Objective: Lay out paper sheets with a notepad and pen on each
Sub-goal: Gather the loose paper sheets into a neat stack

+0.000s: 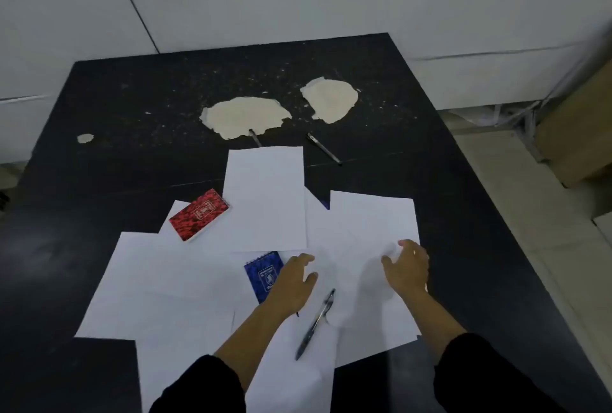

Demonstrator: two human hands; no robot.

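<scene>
Black table (99,180) is showing pale worn patches (246,117) at its far side. White paper sheets (165,280) are lying overlapped across the near half. Left hand (293,280) is resting on the sheets with fingers loosely spread, partly covering the blue notepad (261,271). Right hand (409,265) is lying relaxed, fingers apart, on a sheet. Red notepad (199,214) is sitting left of the far sheet. One pen (316,323) is lying between the hands, another pen (324,148) on bare table beyond.

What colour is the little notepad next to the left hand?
Blue, with a mottled pattern and a pale emblem; the notepad lies on white paper, seen in the head view.
</scene>
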